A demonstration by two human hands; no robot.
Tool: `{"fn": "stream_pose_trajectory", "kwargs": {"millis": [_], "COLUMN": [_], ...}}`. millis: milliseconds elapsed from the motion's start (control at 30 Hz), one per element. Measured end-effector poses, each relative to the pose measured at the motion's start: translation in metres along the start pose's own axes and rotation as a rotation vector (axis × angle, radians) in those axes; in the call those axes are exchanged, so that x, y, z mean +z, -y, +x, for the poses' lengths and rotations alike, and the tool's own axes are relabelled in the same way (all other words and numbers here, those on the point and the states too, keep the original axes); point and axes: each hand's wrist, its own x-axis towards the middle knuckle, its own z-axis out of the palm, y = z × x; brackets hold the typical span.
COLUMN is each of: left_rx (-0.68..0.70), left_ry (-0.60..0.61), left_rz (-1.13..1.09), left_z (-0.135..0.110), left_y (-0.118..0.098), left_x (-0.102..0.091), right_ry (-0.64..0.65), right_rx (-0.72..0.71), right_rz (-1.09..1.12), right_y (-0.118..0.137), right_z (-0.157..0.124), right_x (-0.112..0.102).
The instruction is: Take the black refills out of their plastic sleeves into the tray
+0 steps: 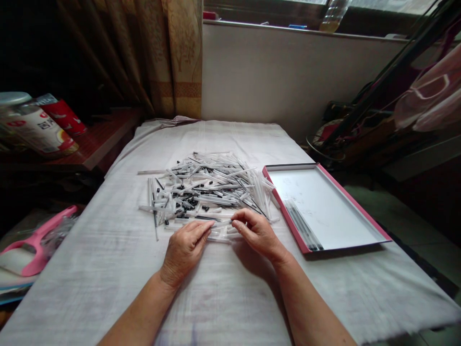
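Alignment seemed underway, left hand (188,244) and right hand (258,234) pinched nearly closed on 1 clear tube (222,224) at 6 o'clock from the pile (211,185), the next move likely calling for steady pressure.

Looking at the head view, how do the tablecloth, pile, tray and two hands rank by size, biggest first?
1. Tablecloth
2. Pile
3. Tray
4. Left hand and right hand: too alike to rank
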Motion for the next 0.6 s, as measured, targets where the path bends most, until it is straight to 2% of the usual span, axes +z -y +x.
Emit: {"fn": "stream_pose_trajectory", "kwargs": {"millis": [267, 433, 600], "left_rx": [-0.001, -0.013, -0.018], "left_ry": [0.002, 0.002, 0.004], "left_rz": [-0.012, -0.026, -0.032], "left_z": [0.0006, 0.0002, 0.0005], "left_y": [-0.0002, 0.0004, -0.0002], "left_x": [0.0006, 0.0009, 0.0002], "right_ry": [-0.037, 0.009, -0.007], "right_rx": [0.010, -0.023, -0.017], "right_rz": [-0.135, -0.069, -0.016], "right_y": [-0.0033, -0.0011, -0.0008], "right_z": [0.0014, 0.0002, 0.0006], "right_x": [0.0064, 0.0000, 0.0003]}}
